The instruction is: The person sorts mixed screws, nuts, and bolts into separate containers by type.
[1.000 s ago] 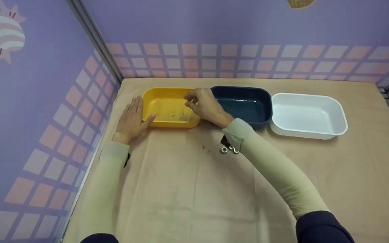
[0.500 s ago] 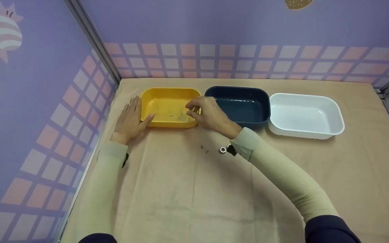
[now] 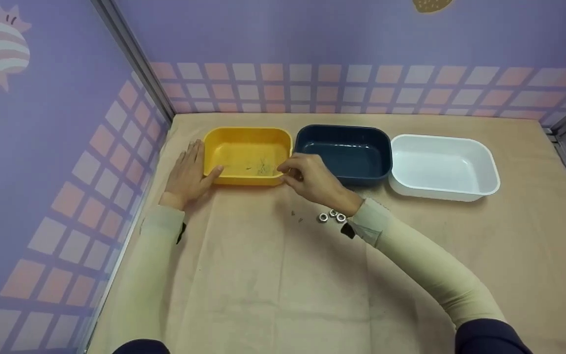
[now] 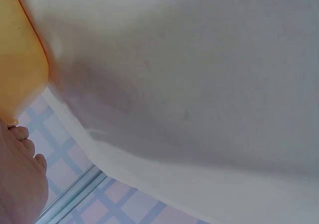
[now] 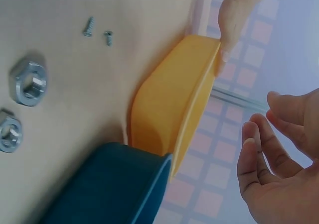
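My left hand [image 3: 184,172] lies straight-fingered along the left side of the yellow box [image 3: 243,181], its thumb at the front rim. At that box's front right corner hovers my right hand [image 3: 312,179], fingers loosely bent. In the right wrist view nothing shows between its thumb and fingertips. Small thin metal pieces [image 3: 263,169] lie on the yellow box's floor. Two small screws [image 5: 88,27] rest on the cloth in front of the boxes. Right of them, below my right wrist, sit three hex nuts [image 3: 323,218].
Beside the yellow box stands a dark blue box [image 3: 344,162], then a white box [image 3: 445,167], all in a row near the back. Beige cloth [image 3: 243,275] covers the table. Patterned purple walls [image 3: 361,34] rise behind and at the left.
My right hand has drawn back from over the yellow box, rightward and toward me, to its front right corner. All three nuts now show beside the sleeve. The left hand stays put.
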`<action>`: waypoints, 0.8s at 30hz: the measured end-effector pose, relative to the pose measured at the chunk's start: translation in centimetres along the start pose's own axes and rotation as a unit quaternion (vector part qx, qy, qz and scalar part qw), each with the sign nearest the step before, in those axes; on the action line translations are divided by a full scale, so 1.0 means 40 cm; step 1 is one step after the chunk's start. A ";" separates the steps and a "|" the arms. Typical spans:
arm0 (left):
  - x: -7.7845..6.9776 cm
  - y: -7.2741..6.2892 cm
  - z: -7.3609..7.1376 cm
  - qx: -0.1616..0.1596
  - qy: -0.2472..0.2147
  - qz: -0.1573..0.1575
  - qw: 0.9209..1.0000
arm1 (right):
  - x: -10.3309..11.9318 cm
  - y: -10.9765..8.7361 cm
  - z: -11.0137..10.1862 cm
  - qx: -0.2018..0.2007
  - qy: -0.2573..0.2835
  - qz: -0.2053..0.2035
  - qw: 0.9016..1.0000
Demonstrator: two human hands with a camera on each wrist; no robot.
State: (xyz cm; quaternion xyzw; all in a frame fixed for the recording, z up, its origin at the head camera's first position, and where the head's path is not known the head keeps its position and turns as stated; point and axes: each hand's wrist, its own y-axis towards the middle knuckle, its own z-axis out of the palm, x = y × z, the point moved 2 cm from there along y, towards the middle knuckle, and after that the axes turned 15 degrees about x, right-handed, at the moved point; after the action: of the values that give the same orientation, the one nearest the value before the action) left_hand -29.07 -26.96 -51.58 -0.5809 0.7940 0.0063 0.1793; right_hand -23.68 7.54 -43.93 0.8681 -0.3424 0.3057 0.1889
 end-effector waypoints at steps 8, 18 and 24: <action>0.000 0.004 -0.001 0.000 -0.002 0.001 1.000 | -0.027 -0.033 0.016 -0.001 0.028 -0.013 1.000; 0.002 0.001 0.003 -0.004 -0.003 0.007 1.000 | -0.068 -0.074 0.032 0.022 0.050 -0.014 0.998; -0.002 -0.002 -0.001 -0.008 0.008 0.008 1.000 | -0.100 -0.087 0.046 0.038 0.043 -0.010 0.998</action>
State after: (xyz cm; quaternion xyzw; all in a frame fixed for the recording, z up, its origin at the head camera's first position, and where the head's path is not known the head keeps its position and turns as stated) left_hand -29.00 -26.92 -51.52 -0.5757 0.8002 0.0095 0.1679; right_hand -22.76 10.89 -48.36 0.8638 -0.3137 0.3540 0.1735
